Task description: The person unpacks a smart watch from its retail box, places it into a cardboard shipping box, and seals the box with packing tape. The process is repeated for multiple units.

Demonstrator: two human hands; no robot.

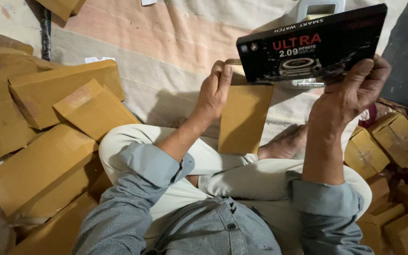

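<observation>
My left hand (213, 92) grips the top edge of a brown paper envelope (244, 120) that stands upright over my crossed legs. My right hand (350, 92) holds a flat black product box (312, 45) with printed lettering, tilted above the envelope's open top. The box's lower left corner is at the envelope's mouth. I sit cross-legged in pale trousers and a grey-blue shirt, with a bare foot (286, 141) showing below the envelope.
A heap of brown envelopes and flattened cardboard (48, 141) lies on my left. Several small brown cartons (393, 141) are piled on my right. A striped cloth (166, 42) covers the floor ahead. A white plastic object (315, 9) sits behind the box.
</observation>
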